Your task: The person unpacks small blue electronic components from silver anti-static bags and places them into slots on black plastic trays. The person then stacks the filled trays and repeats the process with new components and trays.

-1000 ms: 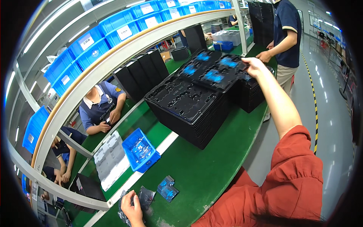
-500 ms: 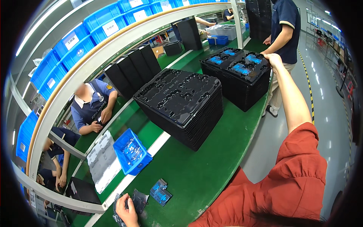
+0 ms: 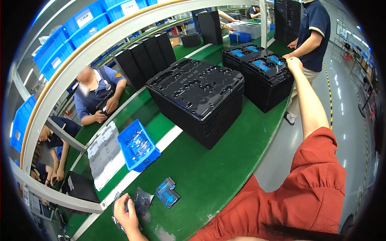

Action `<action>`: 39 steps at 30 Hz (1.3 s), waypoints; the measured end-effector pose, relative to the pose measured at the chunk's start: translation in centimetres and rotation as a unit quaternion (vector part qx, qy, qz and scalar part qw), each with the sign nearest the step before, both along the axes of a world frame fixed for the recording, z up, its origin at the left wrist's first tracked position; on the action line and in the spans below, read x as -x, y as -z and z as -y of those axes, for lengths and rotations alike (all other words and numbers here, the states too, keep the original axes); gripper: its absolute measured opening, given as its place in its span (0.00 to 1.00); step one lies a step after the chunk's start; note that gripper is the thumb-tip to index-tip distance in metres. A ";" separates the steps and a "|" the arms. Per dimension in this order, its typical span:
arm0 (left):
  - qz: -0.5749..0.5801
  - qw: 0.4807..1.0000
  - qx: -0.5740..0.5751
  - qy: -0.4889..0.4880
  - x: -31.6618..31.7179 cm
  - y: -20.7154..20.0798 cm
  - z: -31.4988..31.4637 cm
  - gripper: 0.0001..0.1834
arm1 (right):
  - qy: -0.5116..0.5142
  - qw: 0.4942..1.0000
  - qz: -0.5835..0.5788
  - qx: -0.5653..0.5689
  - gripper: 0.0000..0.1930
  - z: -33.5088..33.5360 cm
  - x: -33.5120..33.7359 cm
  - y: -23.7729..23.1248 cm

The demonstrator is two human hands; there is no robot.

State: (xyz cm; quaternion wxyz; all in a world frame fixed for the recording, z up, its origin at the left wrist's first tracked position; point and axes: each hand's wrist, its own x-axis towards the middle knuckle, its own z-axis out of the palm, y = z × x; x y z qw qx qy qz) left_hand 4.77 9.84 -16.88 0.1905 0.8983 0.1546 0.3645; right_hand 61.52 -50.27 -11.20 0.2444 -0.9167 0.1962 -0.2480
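My right hand (image 3: 294,65) reaches far out, its fingers closed on the near right corner of the top black plastic tray (image 3: 257,56) of a stack. Several blue-and-black flat parts sit in that tray's pockets. At the lower left, my left hand (image 3: 126,213) has its fingers curled on crumpled dark plastic film (image 3: 117,221), partly hidden under the hand. Another piece of dark film (image 3: 143,201) lies just right of it. A loose L-shaped blue-and-black part (image 3: 167,193) rests on the green table beside that film. A taller tray stack (image 3: 197,88) stands between my hands.
A blue bin (image 3: 138,145) holds small clear-wrapped pieces, next to a grey-white moulded tray (image 3: 103,154). A white shelf frame (image 3: 76,205) crosses the left side. Co-workers sit opposite; another person (image 3: 313,36) stands beyond my right hand. The table's curved edge (image 3: 263,154) runs along my right.
My view has shifted, so the table things sit slightly higher in the picture. My right hand stays at the tray corner and my left hand at the dark film.
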 end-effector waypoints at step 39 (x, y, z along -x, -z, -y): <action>0.008 0.998 -0.009 0.058 0.2 -1.1 1.1 0.10 | -0.588 0.718 0.306 0.211 0.30 -29.3 25.1 -1.5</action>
